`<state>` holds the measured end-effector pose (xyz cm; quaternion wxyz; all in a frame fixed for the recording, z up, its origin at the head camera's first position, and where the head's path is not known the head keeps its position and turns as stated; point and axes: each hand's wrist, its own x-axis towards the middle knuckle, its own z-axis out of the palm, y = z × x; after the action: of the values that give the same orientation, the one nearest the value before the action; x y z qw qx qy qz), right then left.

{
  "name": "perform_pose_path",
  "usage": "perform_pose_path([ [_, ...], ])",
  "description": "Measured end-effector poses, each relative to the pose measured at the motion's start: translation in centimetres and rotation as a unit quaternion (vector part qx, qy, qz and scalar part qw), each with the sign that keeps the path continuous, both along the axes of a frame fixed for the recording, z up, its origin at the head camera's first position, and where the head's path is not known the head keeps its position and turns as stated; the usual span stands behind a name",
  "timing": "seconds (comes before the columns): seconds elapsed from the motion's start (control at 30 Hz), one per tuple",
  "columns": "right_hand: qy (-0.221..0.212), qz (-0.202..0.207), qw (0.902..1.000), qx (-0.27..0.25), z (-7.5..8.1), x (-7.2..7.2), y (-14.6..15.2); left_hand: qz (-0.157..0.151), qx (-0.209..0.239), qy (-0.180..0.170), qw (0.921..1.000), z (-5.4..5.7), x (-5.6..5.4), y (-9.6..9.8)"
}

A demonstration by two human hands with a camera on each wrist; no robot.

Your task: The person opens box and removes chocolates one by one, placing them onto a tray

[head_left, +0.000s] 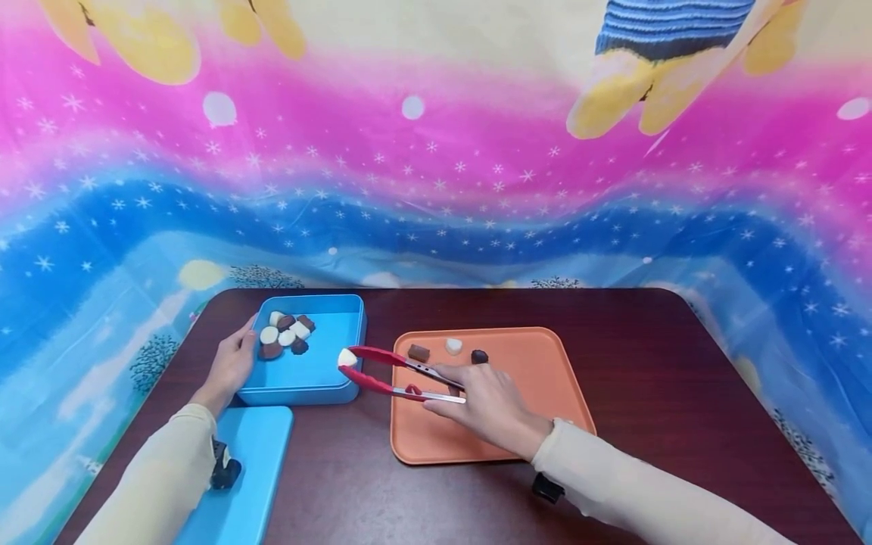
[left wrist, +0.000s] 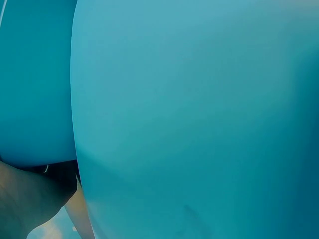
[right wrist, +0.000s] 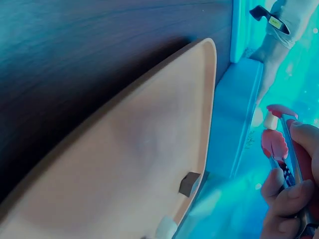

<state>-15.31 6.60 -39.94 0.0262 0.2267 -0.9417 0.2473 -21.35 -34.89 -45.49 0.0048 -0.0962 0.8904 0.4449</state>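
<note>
My right hand [head_left: 487, 397] grips a pair of metal tongs [head_left: 436, 395] with red tips. Between those tips is a small white chocolate-like piece [head_left: 347, 358], held up by the right wall of an open blue box [head_left: 330, 387]; it shows in the right wrist view too, as a pale piece [right wrist: 270, 121]. Several brown, dark and white pieces [head_left: 287, 338] lie in the box's far left part. At the box's left side my left hand [head_left: 235, 362] holds the wall, its fingers partly hidden. The box fills part of the left wrist view.
An orange tray [head_left: 545, 393] stands right of the box, bearing a brown block [head_left: 418, 353], a white piece [head_left: 453, 346] and a dark piece [head_left: 480, 356] near its far edge. A blue lid [head_left: 255, 469] lies in front of the box. Behind the table hangs a patterned cloth [head_left: 436, 174].
</note>
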Motion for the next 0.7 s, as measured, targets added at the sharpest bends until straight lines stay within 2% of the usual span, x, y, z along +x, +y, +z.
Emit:
perform_pose_path([
  [0.27, 0.000, -0.015, 0.9997, 0.018, -0.5, 0.3, 1.7, 0.004, -0.002, -0.005, 1.0000, 0.1, 0.1, 0.0],
  [0.7, -0.036, -0.037, 0.9987, -0.001, -1.2, 1.3, 4.4, 0.005, -0.001, -0.009, 0.9999, 0.0, 0.1, 0.0],
])
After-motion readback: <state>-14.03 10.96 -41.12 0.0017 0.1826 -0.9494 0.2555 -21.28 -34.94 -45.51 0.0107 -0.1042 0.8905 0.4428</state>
